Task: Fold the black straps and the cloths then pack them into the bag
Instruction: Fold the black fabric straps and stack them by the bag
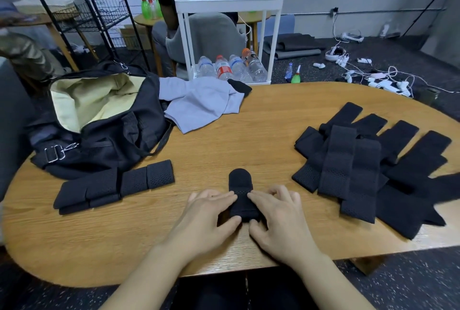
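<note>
A black strap [241,185] lies folded on the wooden table [249,130] right in front of me. My left hand [206,217] holds its left side and my right hand [281,215] its right side, thumbs at the near end and fingers curled over the top. A row of folded straps [114,184] sits at the left. A spread pile of unfolded black straps [373,165] covers the right side. The black bag [104,120] stands open at the far left, showing its pale lining. A grey cloth [201,105] lies crumpled beside it.
A white trolley [229,1] with several water bottles [231,68] stands behind the table, with a seated person behind it. Cables and white devices [368,73] litter the floor at the back right. A black wire rack [94,16] stands at the back left.
</note>
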### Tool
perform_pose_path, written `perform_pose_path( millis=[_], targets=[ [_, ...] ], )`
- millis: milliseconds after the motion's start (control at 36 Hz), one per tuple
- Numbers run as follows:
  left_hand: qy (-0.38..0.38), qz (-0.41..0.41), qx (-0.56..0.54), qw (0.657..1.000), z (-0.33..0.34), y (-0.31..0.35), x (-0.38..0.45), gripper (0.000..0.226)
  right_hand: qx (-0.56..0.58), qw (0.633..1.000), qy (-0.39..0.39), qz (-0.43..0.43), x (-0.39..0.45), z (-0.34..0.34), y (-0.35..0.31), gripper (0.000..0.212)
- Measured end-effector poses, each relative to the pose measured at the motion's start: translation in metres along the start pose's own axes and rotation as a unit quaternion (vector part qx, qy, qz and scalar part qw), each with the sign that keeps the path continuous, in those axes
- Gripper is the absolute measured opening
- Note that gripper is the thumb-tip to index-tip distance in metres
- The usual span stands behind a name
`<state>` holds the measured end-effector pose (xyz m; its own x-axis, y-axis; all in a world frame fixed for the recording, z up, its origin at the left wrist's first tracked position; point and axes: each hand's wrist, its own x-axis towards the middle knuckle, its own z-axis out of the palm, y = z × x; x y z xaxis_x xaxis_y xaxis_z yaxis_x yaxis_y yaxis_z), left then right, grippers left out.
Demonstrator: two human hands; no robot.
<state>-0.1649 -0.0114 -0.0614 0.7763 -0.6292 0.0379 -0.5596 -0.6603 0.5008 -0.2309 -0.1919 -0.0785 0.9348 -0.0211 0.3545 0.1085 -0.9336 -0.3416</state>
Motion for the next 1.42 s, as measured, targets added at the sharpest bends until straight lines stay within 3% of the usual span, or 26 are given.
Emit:
perform_pose_path(
  millis=[139, 194, 333, 500, 722, 861, 1000, 1056, 1139, 1333, 1417],
  targets=[
    [0.011, -0.044, -0.045, 0.998, 0.001, 0.001, -0.001, 0.056, 0.040, 0.995, 0.005, 0.091, 0.002, 0.008, 0.002, 0.043],
    [0.031, -0.074, -0.061, 0.995, 0.002, 0.002, 0.004, 0.053, 0.036, 0.991, 0.019, 0.124, 0.008, 0.011, -0.001, 0.036],
    [0.100, -0.130, -0.072, 0.984, 0.009, 0.009, 0.020, 0.030, 0.016, 0.976, 0.145, 0.159, 0.023, 0.014, -0.016, 0.009],
    [0.163, -0.161, -0.129, 0.965, 0.012, 0.012, 0.033, 0.021, -0.041, 0.973, 0.146, 0.174, 0.038, 0.025, -0.014, 0.014],
    [0.152, -0.180, -0.103, 0.966, 0.012, 0.007, 0.050, 0.024, -0.061, 0.966, 0.150, 0.202, 0.049, 0.038, -0.010, 0.019],
    [0.132, -0.175, -0.033, 0.975, 0.017, -0.003, 0.056, 0.027, -0.079, 0.966, 0.148, 0.199, 0.053, 0.040, -0.011, 0.020],
    [0.168, -0.147, -0.006, 0.975, 0.020, 0.007, 0.051, 0.043, -0.150, 0.966, 0.168, 0.124, 0.052, 0.041, -0.012, 0.019],
    [0.177, -0.121, -0.002, 0.977, 0.022, 0.008, 0.048, 0.038, -0.154, 0.969, 0.164, 0.105, 0.051, 0.041, -0.011, 0.021],
    [0.153, -0.113, 0.040, 0.981, 0.023, 0.006, 0.049, 0.030, -0.148, 0.971, 0.155, 0.106, 0.050, 0.041, -0.010, 0.019],
    [0.085, -0.137, 0.053, 0.985, 0.012, 0.009, 0.052, 0.034, -0.138, 0.973, 0.163, 0.085, 0.050, 0.043, -0.009, 0.012],
    [0.074, -0.133, 0.062, 0.986, 0.010, 0.008, 0.051, 0.041, -0.133, 0.978, 0.134, 0.090, 0.047, 0.040, -0.010, 0.034]
  ],
)
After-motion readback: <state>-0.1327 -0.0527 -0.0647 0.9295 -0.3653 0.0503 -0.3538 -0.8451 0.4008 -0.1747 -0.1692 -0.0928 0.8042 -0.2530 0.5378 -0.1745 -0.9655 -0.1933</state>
